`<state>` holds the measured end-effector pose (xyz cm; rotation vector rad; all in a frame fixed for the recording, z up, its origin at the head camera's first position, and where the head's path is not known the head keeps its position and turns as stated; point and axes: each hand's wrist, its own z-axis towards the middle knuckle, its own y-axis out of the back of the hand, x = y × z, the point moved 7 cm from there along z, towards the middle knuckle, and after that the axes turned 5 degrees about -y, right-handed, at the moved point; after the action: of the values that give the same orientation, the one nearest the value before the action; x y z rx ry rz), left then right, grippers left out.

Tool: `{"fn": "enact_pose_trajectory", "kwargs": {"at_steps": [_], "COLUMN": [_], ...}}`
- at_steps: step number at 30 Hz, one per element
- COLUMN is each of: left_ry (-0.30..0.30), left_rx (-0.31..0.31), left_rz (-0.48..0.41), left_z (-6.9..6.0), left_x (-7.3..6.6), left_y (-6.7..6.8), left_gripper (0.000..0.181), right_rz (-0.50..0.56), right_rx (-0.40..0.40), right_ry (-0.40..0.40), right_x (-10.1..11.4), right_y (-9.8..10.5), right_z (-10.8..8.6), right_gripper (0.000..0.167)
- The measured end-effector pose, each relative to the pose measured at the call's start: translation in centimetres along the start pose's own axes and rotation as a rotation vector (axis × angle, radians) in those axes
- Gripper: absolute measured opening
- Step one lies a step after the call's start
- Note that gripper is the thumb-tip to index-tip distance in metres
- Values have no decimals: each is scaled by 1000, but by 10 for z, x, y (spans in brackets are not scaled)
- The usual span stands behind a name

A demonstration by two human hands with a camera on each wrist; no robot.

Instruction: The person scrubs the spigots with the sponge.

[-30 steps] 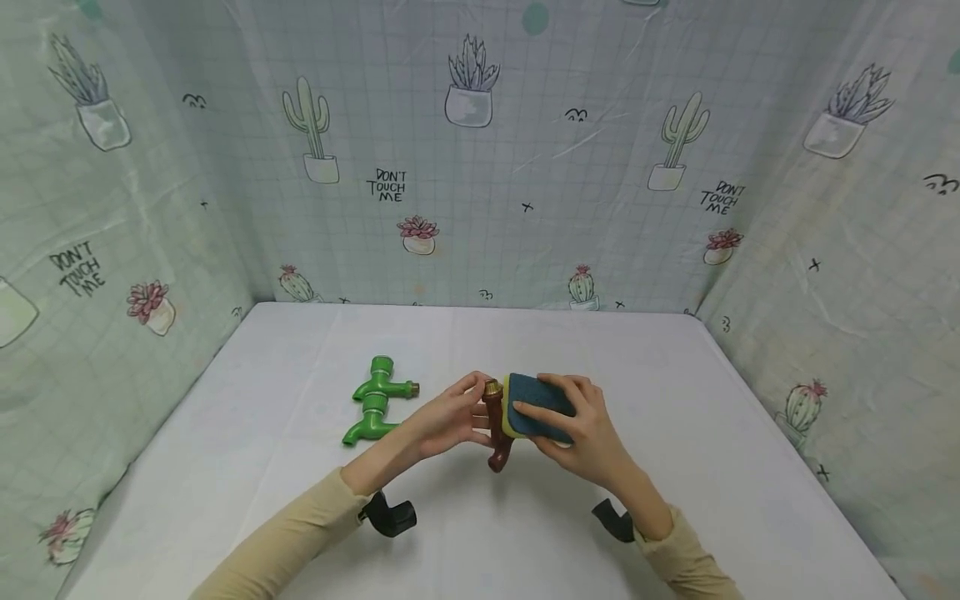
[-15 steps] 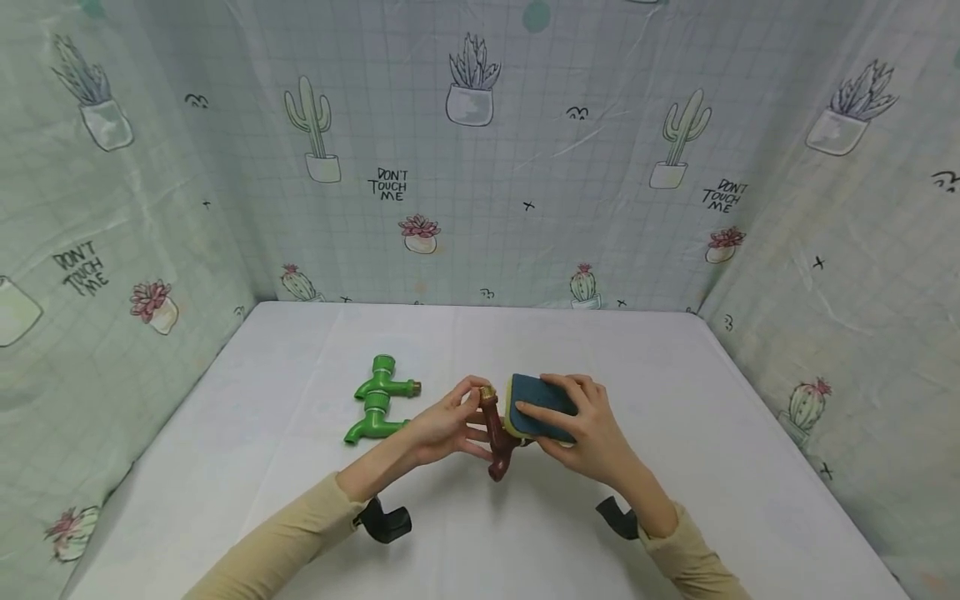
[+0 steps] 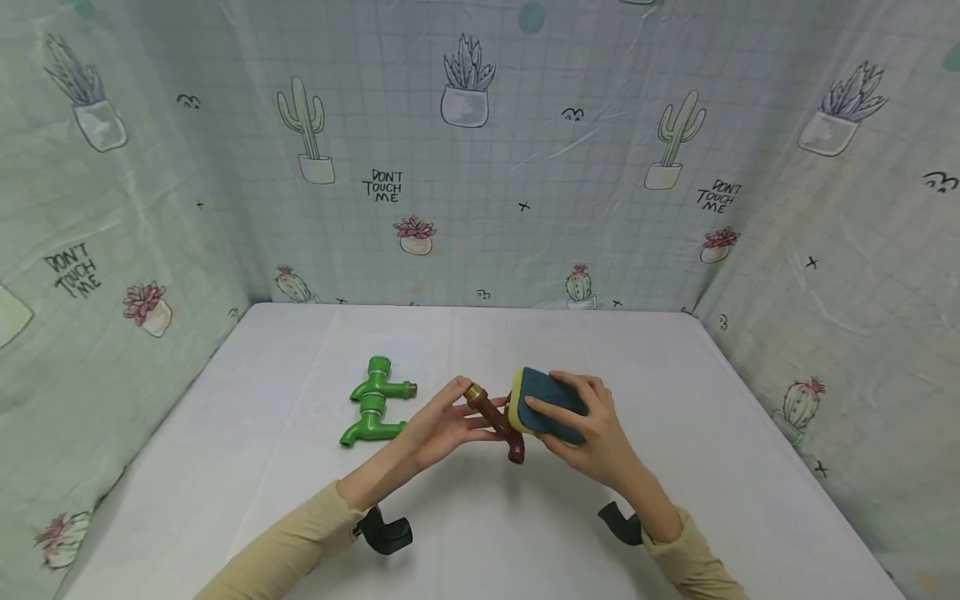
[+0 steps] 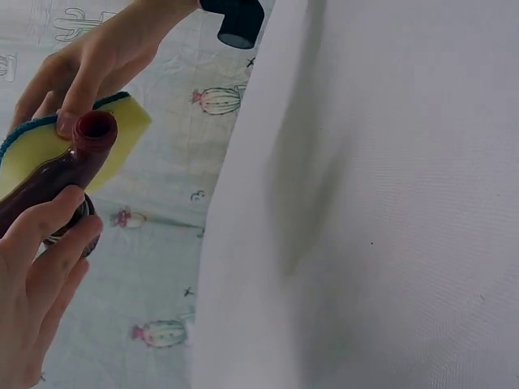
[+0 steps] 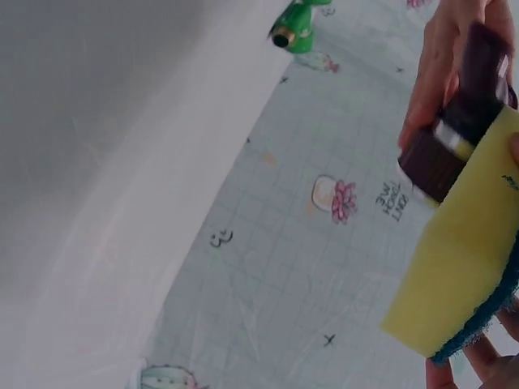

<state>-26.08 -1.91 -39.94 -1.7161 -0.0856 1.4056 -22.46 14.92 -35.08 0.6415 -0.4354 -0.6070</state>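
My left hand (image 3: pixel 442 427) holds a dark red-brown tap (image 3: pixel 497 417) with a brass threaded end, raised over the table. The tap tilts, its brass end up at the left and its spout down at the right. In the left wrist view the spout's round mouth faces the camera, and fingers wrap the tap (image 4: pixel 61 174). My right hand (image 3: pixel 592 421) grips a sponge (image 3: pixel 551 404), blue-green scourer on one side and yellow foam on the other. The yellow side (image 5: pixel 458 251) faces the tap, close against it; contact is hard to tell in the head view.
Two green taps (image 3: pixel 372 417) lie on the white table (image 3: pixel 637 350), left of my hands. Black wrist-camera mounts (image 3: pixel 386 532) hang below each wrist. A printed cactus curtain (image 3: pixel 480 208) encloses the back and sides.
The tap has turned in my left hand, its brass end swinging left and its spout right. My right hand and the sponge have shifted slightly to the right.
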Motion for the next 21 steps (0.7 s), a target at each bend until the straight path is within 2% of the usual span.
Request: {"fn": "enact_pose_trajectory", "kwargs": {"at_steps": [3,6,11,15,18,21], "left_ry": [-5,-8,-14,-7,10,40], "left_rx": [-12,34,206,330,421,481], "left_rz": [20,43,56,112,159,159], "left_z": [0,-1,-5,-5,-5,-6], "left_x": [0,1,2,4,4,6], "left_y": [-1,-3,-6,0,3,8], "left_gripper": [23,41,51,56,62,67], "right_rz": [47,77,92,44,0,-27], "right_rx": [-6,12,56,88,109,143], "right_ry": [17,30,54,97,148,191], "right_x": [7,15,24,28,33,37], "right_y": [-3,-8,-11,-9,-8,-6], "right_z": [1,4,8,9,11,12], "right_gripper": [37,37,45,42,46,45]}}
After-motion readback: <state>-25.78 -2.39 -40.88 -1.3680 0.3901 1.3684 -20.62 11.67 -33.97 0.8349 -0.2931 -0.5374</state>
